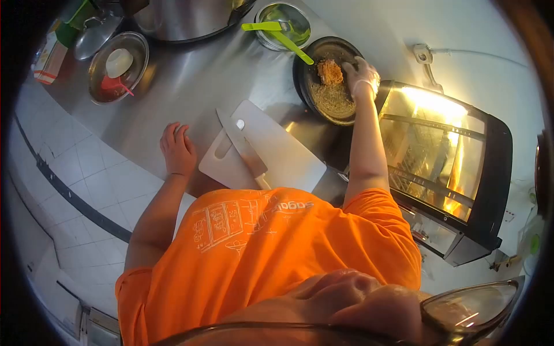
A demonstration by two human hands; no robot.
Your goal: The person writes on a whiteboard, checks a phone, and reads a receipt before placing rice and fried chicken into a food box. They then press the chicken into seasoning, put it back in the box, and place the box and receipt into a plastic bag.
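My bare left hand (178, 151) rests on the steel counter's front part, left of a white cutting board (294, 155). Its fingers lie loosely bent and slightly apart, with nothing in them. On that board lies a large knife (242, 144), its light handle toward my body, with a small white piece (240, 124) beside the blade. My right hand (362, 78), in a clear glove, reaches over the right side of a dark round pan (304, 95). Its fingers are spread beside an orange-brown crumbly clump (329, 72). Pale brown crumbs (333, 101) cover the pan's near side.
A metal bowl (266, 41) with a green-handled utensil (288, 45) stands behind the pan. At left is a steel bowl (141, 63) holding a white cup (119, 62) and a red utensil (113, 85). A large pot (184, 20) stands at the back; a lit glass-fronted warmer (435, 150) is at right.
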